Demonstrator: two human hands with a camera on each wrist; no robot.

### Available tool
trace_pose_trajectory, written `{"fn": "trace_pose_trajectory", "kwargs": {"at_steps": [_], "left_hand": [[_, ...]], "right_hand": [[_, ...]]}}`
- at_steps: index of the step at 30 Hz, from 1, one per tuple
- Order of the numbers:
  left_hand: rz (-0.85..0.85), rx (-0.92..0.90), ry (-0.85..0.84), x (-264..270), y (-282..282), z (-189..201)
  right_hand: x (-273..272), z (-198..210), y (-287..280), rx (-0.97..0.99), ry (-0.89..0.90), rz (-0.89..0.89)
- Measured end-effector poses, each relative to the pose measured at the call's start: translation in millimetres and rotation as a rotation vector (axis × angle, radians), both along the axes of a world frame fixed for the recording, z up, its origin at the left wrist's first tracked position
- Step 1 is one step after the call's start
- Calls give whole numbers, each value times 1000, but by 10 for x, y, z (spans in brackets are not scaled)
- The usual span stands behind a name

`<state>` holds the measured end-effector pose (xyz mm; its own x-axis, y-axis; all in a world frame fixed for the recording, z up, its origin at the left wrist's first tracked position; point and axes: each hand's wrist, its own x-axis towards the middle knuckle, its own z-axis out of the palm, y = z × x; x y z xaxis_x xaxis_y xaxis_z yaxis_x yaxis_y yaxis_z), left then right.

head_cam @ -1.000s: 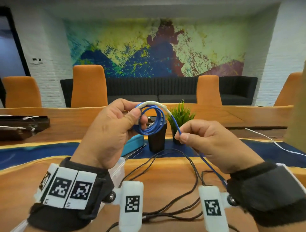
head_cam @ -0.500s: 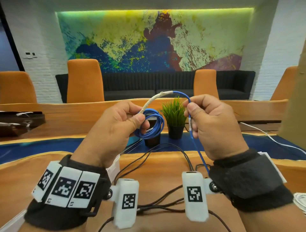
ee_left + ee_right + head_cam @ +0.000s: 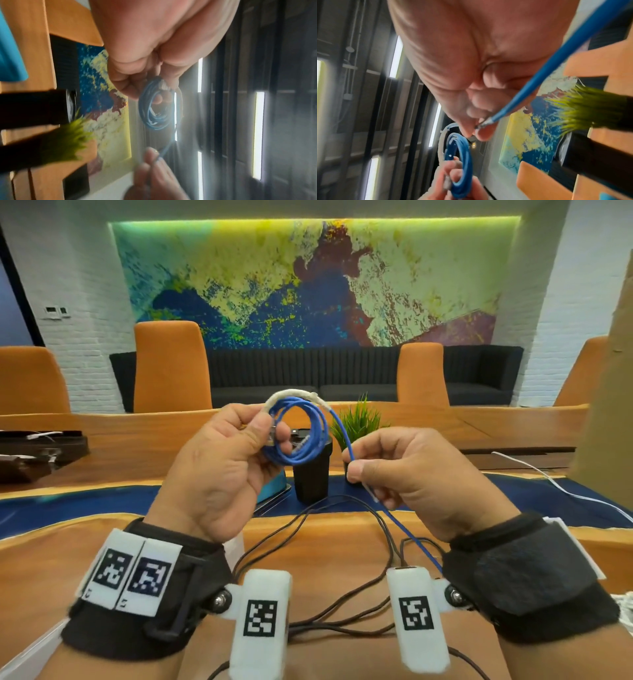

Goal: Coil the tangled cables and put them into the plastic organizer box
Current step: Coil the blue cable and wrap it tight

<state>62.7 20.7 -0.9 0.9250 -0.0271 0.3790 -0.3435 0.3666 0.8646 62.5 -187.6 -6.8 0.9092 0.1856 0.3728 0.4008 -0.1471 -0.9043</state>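
Hands are working a blue cable (image 3: 297, 436) in mid-air above the near edge of the wooden surface (image 3: 325, 546), well clear of the wood. The left hand (image 3: 219, 470) is pinching the finished loops between thumb and fingertips, gripping them on the side nearest the palm, with a pale sleeved section arching over the top of the coil. The right hand (image 3: 407, 474) is pinching the free run of the same cable between thumb and forefinger, while the loose tail is trailing down past the right wrist toward the near edge.

Judging from the grip, another turn is being laid onto the coil, and doing it well likely means the right hand is feeding slack rather than pulling, matching each new loop to those already held so the bundle is not growing lopsided. Letting the cable roll slightly between the fingertips would probably be sparing it a kink. The left thumb needs to be lifting only briefly to admit each turn, or the stack may be springing apart.

Black cables (image 3: 342, 604) are lying tangled on the surface beneath the wrists, uncoiled. A clear plastic box (image 3: 236, 549), apparently the organizer, is showing only as a corner behind the left wrist, toward the near left of the surface. A black cup (image 3: 311, 474) and a small potted plant (image 3: 356, 422) are standing farther back.
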Motion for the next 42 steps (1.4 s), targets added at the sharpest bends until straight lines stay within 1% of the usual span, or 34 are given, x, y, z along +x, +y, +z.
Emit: {"fn": "trace_pose_trajectory", "kwargs": {"at_steps": [1, 2, 4, 6, 8, 10, 12, 13, 14, 15, 17, 18, 19, 20, 21, 23, 25, 26, 27, 28, 30, 31, 33, 34, 36, 38, 40, 41, 42], "left_hand": [[32, 40, -15, 3, 28, 4], [63, 131, -33, 1, 54, -1], [125, 445, -90, -27, 66, -27], [148, 741, -171, -73, 15, -53], [118, 923, -214, -115, -35, -61], [107, 1062, -197, -130, -33, -69], [187, 1164, -183, -105, 7, -86], [258, 1161, -186, -79, 35, -86], [339, 1113, -193, -49, 66, -80], [416, 1021, -205, -24, 100, -61], [547, 795, -244, 28, 194, -6], [601, 714, -267, 53, 246, 14], [642, 669, -283, 69, 290, 25], [667, 650, -289, 83, 317, 20], [663, 647, -285, 92, 321, 7], [571, 683, -256, 55, 249, -13], [362, 745, -216, -24, 93, -28], [245, 752, -199, -62, 2, -43], [142, 734, -186, -100, -96, -71], [62, 699, -173, -124, -188, -110], [-63, 583, -115, -167, -360, -190], [-119, 513, -73, -176, -427, -228], [-203, 414, -8, -173, -491, -290], [-220, 404, 2, -159, -489, -310], [-186, 455, -20, -144, -481, -327], [-84, 558, -78, -136, -493, -343], [56, 679, -137, -113, -499, -369], [117, 730, -160, -102, -490, -379], [164, 761, -176, -91, -470, -382]], "right_hand": [[-1, -3, 7, 35, -3, 5], [-8, -1, 5, 103, -13, -8], [-16, 20, -2, 291, -31, -67], [-9, 48, -29, 435, -71, -112], [-2, 77, -74, 554, -103, -107], [-6, 121, -135, 736, -81, -46], [-11, 148, -214, 953, 0, 89], [0, 150, -244, 987, 35, 134], [8, 146, -266, 930, 56, 139], [8, 141, -271, 779, 70, 127], [-1, 102, -237, 325, 110, 124], [-29, 71, -196, 112, 141, 154], [-62, 38, -141, -23, 159, 203], [-92, 17, -77, -63, 146, 236], [-100, 3, -11, -20, 100, 220], [-55, -27, 104, 162, -66, 64], [21, -45, 181, 371, -238, -102], [54, -64, 198, 458, -285, -145], [73, -77, 200, 536, -283, -152], [76, -75, 191, 612, -227, -124], [49, -37, 151, 750, -45, 16], [46, -18, 118, 796, 19, 89], [38, 1, 56, 802, 45, 147], [47, -3, 35, 774, 32, 137], [69, -27, 26, 692, -4, 74], [81, -48, 62, 578, -84, -46], [90, -66, 105, 463, -203, -207], [94, -70, 114, 415, -240, -262], [94, -69, 113, 368, -247, -272]]}}
